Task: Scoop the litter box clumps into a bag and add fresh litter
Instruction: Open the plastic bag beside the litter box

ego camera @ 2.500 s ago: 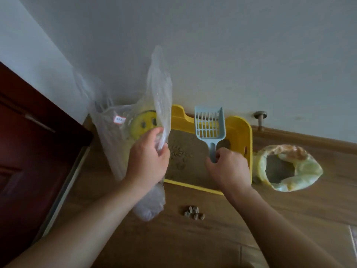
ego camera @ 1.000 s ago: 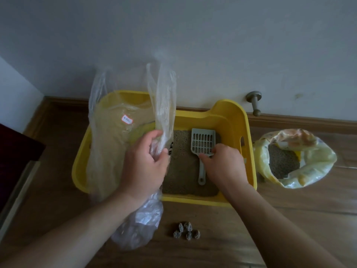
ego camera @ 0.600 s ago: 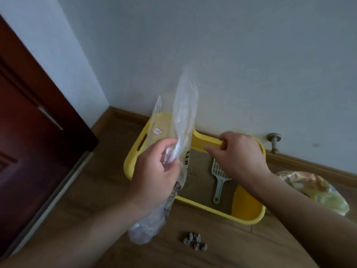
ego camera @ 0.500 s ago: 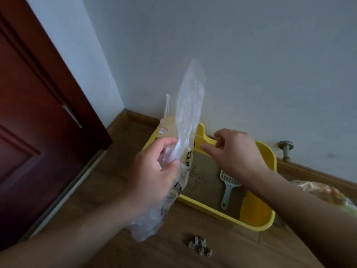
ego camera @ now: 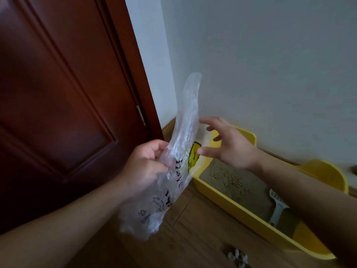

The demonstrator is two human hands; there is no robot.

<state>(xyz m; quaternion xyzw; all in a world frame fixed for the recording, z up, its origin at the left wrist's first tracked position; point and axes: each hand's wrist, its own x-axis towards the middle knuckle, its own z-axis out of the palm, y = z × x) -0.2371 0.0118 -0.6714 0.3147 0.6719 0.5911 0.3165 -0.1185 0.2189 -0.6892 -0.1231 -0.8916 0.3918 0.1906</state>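
Left hand point(ego camera: 144, 167): pinching the bag point(ego camera: 179, 161), holding it upright above the floor, left of the box point(ego camera: 237, 206).
Right hand point(ego camera: 229, 147): off the scoop now, fingers spread, empty, reaching for the bag's top.
Scoop point(ego camera: 277, 207): dropped, lying in the box's litter.
Clumps point(ego camera: 238, 258): a few on the floor, near side of the box.
Meaning: scooping pauses; likely the bag's mouth gets opened next.

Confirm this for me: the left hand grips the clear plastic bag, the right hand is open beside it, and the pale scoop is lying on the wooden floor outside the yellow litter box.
Not quite. In the head view the pale scoop lies inside the yellow litter box, on the litter, not on the wooden floor. The rest holds: the left hand grips the clear plastic bag, and the right hand is open beside it.
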